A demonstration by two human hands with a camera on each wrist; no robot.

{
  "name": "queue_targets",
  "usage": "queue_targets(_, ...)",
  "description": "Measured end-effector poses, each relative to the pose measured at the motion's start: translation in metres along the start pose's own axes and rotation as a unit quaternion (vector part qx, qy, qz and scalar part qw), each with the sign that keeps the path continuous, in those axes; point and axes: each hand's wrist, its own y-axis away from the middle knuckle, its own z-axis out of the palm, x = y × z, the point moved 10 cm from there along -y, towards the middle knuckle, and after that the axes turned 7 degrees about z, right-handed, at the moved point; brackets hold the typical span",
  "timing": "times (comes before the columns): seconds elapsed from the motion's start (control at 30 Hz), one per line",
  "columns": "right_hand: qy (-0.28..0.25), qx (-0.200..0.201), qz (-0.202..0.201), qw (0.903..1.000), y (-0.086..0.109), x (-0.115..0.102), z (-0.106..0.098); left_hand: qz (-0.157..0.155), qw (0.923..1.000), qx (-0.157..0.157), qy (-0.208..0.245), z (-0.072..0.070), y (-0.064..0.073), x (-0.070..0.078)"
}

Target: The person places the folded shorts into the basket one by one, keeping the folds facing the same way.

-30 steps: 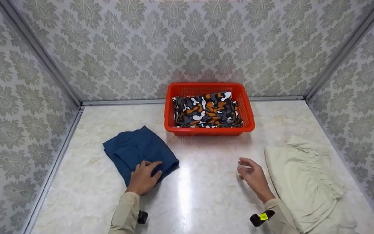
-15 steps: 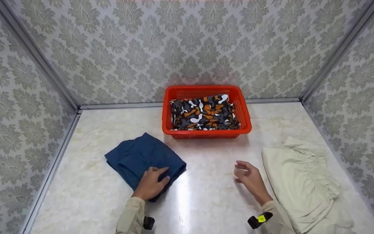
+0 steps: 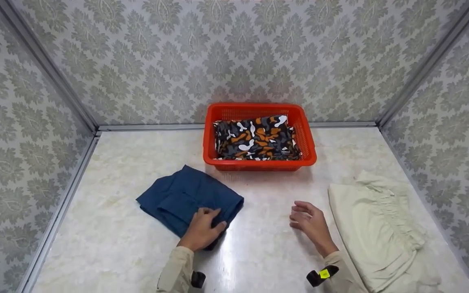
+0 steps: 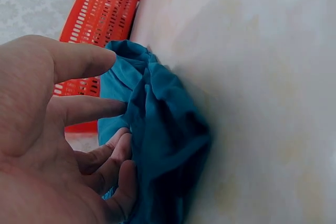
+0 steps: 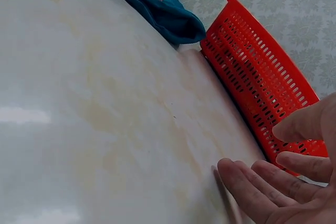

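A folded dark blue cloth garment (image 3: 177, 191) lies on the table, left of centre. On its near right part rests my left hand (image 3: 202, 230), fingers slightly bent. In the left wrist view the fingertips touch the bunched blue cloth (image 4: 163, 114), with the thumb standing apart from the other fingers. My right hand (image 3: 311, 224) hovers over the table to the right, fingers loosely bent and holding nothing. The right wrist view has this hand (image 5: 294, 177) in front of the red basket, and the garment's edge (image 5: 168, 22) lies farther off.
A red plastic basket (image 3: 259, 163) stands against the back wall, holding a folded black, orange and white camouflage-patterned cloth (image 3: 257, 138). At the right lies a cream garment (image 3: 377, 232) with a gathered band. Patterned walls (image 3: 238, 53) enclose the table's back and sides.
My left hand and the blue garment under it have slid to the right across the table. My right hand has stayed nearly in place.
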Motion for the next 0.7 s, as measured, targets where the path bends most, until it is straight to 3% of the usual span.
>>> queue_targets(0.37,0.01,-0.015,-0.004,0.9998,0.008,0.01,0.008,0.019,0.9992,-0.035,-0.011,0.024,-0.007,0.016)
queue_targets(0.7,0.01,-0.023,0.001,0.9997,0.004,0.002,0.013,-0.001,0.9987,-0.045,-0.024,0.035,-0.018,0.032)
